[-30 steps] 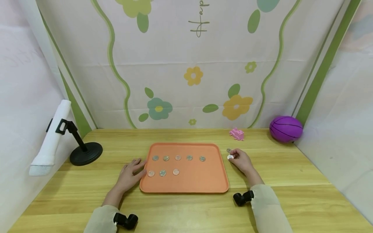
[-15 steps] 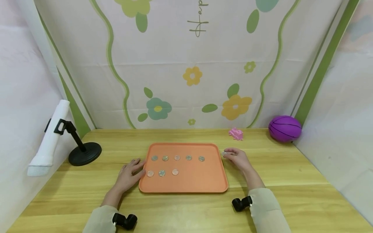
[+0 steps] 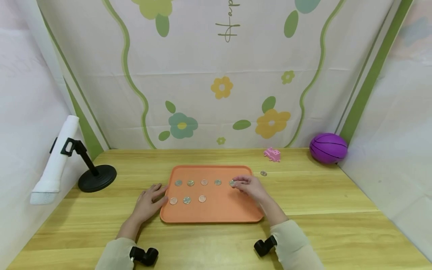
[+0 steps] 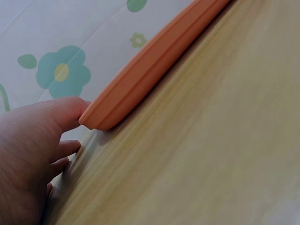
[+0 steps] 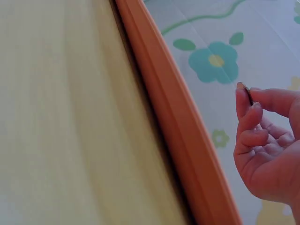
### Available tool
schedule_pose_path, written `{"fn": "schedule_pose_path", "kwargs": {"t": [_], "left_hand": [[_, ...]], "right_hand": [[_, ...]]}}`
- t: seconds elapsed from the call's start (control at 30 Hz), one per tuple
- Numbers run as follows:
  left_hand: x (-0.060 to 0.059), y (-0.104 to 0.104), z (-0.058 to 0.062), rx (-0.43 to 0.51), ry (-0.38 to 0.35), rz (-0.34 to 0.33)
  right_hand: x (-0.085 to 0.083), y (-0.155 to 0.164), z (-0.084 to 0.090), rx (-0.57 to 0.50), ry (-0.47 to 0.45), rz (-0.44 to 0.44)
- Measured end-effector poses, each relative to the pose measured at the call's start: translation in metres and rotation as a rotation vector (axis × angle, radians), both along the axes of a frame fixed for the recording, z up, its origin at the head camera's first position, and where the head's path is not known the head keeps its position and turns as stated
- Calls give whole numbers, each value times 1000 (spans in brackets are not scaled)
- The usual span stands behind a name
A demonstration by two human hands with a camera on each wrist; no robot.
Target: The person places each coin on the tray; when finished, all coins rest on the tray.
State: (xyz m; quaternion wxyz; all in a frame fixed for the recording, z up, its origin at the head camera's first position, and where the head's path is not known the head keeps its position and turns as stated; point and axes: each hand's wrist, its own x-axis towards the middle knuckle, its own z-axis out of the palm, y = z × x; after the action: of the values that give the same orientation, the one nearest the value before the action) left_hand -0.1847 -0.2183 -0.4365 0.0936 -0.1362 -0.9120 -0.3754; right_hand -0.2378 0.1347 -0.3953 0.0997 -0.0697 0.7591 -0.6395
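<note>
An orange tray (image 3: 216,215) lies on the wooden table, bearing two rows of coins. Several make up the back row, among them a silvery coin (image 3: 217,182); the front row has three, with a coppery coin (image 3: 202,198) at its right end. My right hand (image 3: 251,189) is over the tray's right half and pinches a coin (image 5: 248,96) between thumb and fingertips, seen edge-on in the right wrist view. At the tray's left edge rests my left hand (image 3: 148,204), fingers loosely spread, thumb (image 4: 75,110) touching the rim in the left wrist view.
One loose coin (image 3: 263,173) lies right of the tray. Behind it are a small pink toy (image 3: 272,154) and a purple ball (image 3: 328,148). A white lamp-like device (image 3: 55,161) on a black stand is at the left. A floral cloth (image 3: 189,86) hangs behind the table.
My right hand has picked up a coin from the table right of the tray and carried it left over the tray. The left hand has stayed at the rim.
</note>
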Motion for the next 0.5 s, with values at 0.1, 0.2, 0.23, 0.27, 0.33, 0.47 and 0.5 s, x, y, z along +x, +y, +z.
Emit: {"fn": "schedule_pose_path", "kwargs": {"t": [0.1, 0.2, 0.23, 0.27, 0.33, 0.47, 0.5], "left_hand": [[0, -1, 0, -4, -4, 3], [-1, -1, 1, -10, -2, 3], [-1, -1, 1, -12, 2, 3], [-1, -1, 1, -13, 2, 3], [-1, -1, 1, -16, 8, 3], [0, -1, 1, -9, 7, -1], [0, -1, 1, -9, 3, -2]], "right_hand": [[2, -14, -6, -7, -21, 28], [5, -27, -12, -16, -42, 49], [6, -30, -14, -19, -48, 62], [7, -33, -16, -20, -55, 74], [9, -38, -19, -27, -61, 101], [12, -41, -25, -33, -53, 130], [12, -42, -26, -30, -40, 135]]}}
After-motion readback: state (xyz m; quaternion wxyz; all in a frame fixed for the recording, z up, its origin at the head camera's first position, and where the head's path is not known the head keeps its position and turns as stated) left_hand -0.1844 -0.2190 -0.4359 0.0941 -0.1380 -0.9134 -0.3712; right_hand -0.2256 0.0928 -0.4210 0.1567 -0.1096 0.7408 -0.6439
